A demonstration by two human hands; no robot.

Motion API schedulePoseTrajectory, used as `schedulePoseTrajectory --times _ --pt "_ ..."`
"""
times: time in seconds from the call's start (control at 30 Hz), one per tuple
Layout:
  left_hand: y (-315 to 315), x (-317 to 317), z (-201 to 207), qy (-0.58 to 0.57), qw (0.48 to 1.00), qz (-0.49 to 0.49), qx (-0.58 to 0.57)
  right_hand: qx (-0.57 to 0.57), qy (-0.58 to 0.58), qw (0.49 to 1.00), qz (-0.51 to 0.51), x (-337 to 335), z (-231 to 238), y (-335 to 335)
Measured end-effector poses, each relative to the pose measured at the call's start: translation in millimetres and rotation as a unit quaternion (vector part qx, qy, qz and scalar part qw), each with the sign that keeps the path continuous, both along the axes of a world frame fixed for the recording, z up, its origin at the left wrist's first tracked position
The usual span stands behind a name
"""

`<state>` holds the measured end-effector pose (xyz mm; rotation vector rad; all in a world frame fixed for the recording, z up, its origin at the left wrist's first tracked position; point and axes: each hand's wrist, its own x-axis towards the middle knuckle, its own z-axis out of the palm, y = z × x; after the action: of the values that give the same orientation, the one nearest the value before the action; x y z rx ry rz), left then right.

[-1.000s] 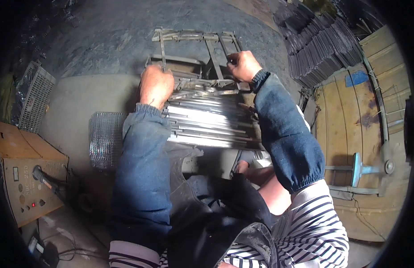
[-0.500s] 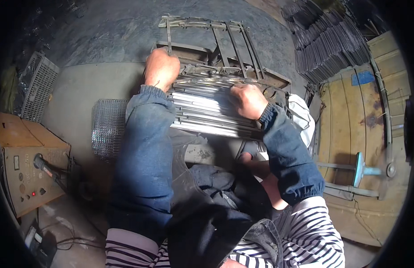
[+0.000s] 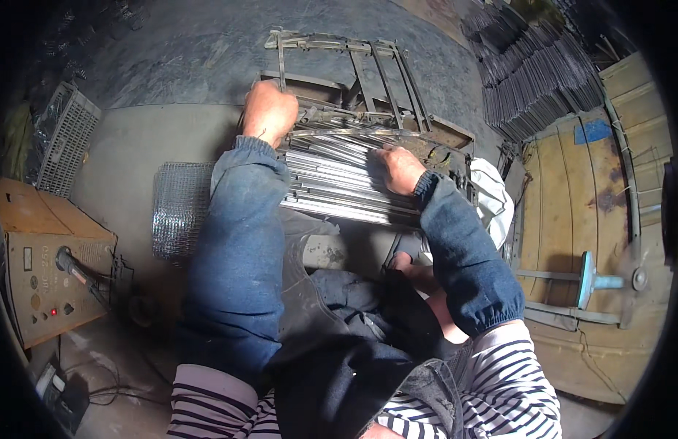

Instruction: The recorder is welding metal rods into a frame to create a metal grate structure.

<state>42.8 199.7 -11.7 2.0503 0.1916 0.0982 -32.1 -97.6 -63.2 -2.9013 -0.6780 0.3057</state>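
Note:
In front of me stands a metal jig [image 3: 397, 134] with a barred frame [image 3: 379, 69] raised at its far side. Many shiny thin metal rods [image 3: 332, 175] lie crosswise in its near part, some of them slanting. My left hand [image 3: 271, 112] is closed in a fist at the jig's left end, around the lower part of a frame bar; its fingertips are hidden. My right hand [image 3: 403, 170] rests over the right part of the rods with its fingers curled down onto them. Exactly which rods it pinches is hidden under the fingers.
Wire grids [image 3: 179, 208] lie on the floor left of the jig. A welding machine [image 3: 57, 267] with cables stands at the lower left, a plastic crate [image 3: 67, 143] behind it. Stacked wire panels [image 3: 540, 77] are at the far right, beside a yellow board [image 3: 566, 212] with a blue metal fixture [image 3: 588, 280].
My right hand has shifted slightly toward me and left over the rods. The rods beneath it now lie more slanted. My left hand stays at the jig's left end.

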Motion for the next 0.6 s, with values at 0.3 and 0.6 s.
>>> schedulePoseTrajectory --times 0.3,0.6 --pt "-0.1 2.3 -2.7 0.007 1.0 0.002 0.006 -0.024 -0.026 0.999 -0.007 -1.9 -3.6 0.2" --pt "2.0 5.1 -10.7 -0.017 1.0 -0.002 0.013 0.025 -0.027 0.999 0.027 -11.8 17.5 10.9"
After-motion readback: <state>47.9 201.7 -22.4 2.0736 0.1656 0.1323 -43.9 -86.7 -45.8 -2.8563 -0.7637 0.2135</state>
